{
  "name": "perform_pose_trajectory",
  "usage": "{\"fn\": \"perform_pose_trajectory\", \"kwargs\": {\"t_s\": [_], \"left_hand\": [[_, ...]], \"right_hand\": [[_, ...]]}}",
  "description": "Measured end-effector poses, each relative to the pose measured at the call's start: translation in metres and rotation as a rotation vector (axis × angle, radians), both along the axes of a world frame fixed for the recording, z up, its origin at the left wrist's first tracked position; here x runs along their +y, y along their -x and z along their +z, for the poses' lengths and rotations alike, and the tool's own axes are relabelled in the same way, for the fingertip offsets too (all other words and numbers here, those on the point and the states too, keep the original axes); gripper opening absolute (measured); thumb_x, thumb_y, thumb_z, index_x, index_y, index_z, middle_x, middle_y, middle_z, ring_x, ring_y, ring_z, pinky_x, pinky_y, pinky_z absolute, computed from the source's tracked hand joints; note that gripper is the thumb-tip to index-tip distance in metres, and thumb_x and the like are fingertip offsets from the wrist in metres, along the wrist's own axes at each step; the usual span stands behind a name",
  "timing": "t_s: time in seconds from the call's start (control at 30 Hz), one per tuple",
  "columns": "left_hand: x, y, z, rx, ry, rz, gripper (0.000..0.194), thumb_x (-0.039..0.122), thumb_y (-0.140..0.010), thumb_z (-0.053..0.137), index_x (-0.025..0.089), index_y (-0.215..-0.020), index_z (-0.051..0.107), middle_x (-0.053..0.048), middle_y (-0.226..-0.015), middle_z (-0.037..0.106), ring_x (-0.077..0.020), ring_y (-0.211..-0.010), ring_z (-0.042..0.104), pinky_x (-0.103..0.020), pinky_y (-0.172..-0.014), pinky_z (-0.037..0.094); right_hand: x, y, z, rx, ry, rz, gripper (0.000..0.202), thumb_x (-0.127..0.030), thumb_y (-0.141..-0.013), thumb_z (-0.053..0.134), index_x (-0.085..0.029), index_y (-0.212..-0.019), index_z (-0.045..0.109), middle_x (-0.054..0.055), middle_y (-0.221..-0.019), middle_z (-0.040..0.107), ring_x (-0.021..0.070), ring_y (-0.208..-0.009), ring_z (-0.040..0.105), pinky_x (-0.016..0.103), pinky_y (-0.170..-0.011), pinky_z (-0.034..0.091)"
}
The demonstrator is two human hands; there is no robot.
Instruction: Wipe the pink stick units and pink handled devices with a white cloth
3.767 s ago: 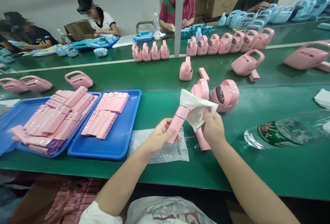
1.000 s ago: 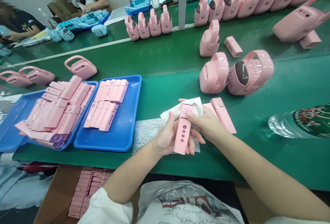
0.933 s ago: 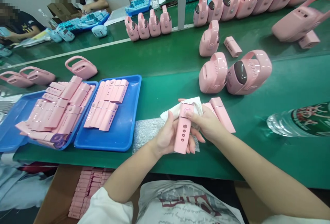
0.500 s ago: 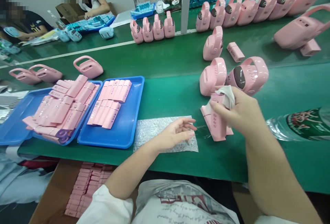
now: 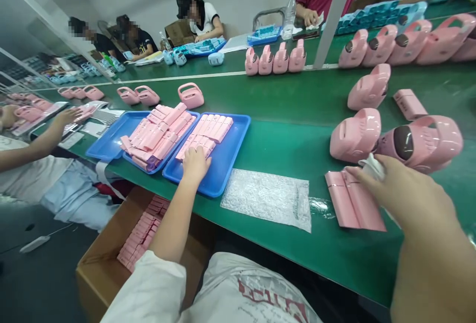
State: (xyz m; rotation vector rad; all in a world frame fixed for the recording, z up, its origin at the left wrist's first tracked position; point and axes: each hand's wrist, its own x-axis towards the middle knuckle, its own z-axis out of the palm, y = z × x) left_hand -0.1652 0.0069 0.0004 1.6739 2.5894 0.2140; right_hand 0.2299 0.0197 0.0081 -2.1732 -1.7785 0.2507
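My left hand (image 5: 196,165) is closed over the near end of the pink pieces (image 5: 217,127) in the right-hand blue tray (image 5: 238,147); its fingertips rest on one piece. My right hand (image 5: 401,189) pinches a white cloth (image 5: 373,167) above two pink pieces (image 5: 353,201) that lie side by side on the green table (image 5: 282,149). A bubble-wrap sheet (image 5: 267,196) lies flat between the tray and these pieces. Pink handled devices (image 5: 355,134) stand just beyond my right hand.
Another blue tray (image 5: 111,139) bears a heap of pink pieces (image 5: 159,132). More pink devices (image 5: 275,60) line the far side. A cardboard box (image 5: 92,268) stands below the table edge. Another person's arm (image 5: 48,137) is at the left; others sit opposite.
The view has turned left. My left hand has moved from above the bubble wrap to the tray's pink pieces. My right hand has let the pink piece down and keeps the cloth.
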Motion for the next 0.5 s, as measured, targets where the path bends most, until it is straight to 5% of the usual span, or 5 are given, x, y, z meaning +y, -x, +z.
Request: {"fn": "perform_pose_trajectory", "kwargs": {"t_s": [0.13, 0.27, 0.4, 0.5], "left_hand": [[0.005, 0.012, -0.009, -0.171, -0.001, -0.015, 0.03, 0.026, -0.077, 0.06, 0.008, -0.1, 0.055, -0.023, -0.108, 0.059, -0.0379, -0.109, 0.055, -0.049, -0.093, 0.042], [0.003, 0.006, 0.001, -0.457, -0.044, -0.114, 0.03, 0.038, -0.082, 0.051, 0.012, -0.097, 0.051, -0.016, -0.095, 0.065, -0.0252, -0.086, 0.065, -0.038, -0.076, 0.05], [-0.007, -0.038, 0.022, -1.216, -0.088, -0.394, 0.036, 0.046, -0.079, 0.055, 0.016, -0.096, 0.045, -0.004, -0.075, 0.063, -0.0124, -0.056, 0.06, -0.023, -0.052, 0.048], [-0.008, -0.088, 0.025, -1.784, 0.118, -0.625, 0.039, 0.045, -0.074, 0.065, 0.017, -0.093, 0.047, 0.002, -0.059, 0.056, -0.0081, -0.039, 0.049, -0.016, -0.036, 0.036]], "right_hand": [[-0.008, 0.001, 0.016, -0.017, -0.048, -0.07, 0.018, -0.038, -0.083, 0.051, -0.026, -0.088, 0.063, 0.007, -0.062, 0.05, 0.0266, -0.054, 0.05, 0.037, -0.052, 0.031], [-0.015, 0.001, 0.023, 0.18, -0.313, -0.098, 0.021, -0.03, -0.086, 0.041, -0.02, -0.087, 0.06, 0.007, -0.067, 0.049, 0.0269, -0.067, 0.053, 0.04, -0.062, 0.035], [-0.009, 0.006, 0.009, 0.795, -0.534, -0.215, 0.021, -0.041, -0.078, 0.06, -0.02, -0.073, 0.061, 0.003, -0.066, 0.051, 0.0211, -0.065, 0.052, 0.035, -0.06, 0.039], [-0.001, 0.016, -0.004, 1.21, -0.424, -0.157, 0.024, -0.042, -0.069, 0.071, -0.02, -0.07, 0.063, 0.001, -0.064, 0.055, 0.0165, -0.06, 0.054, 0.03, -0.054, 0.042]]}}
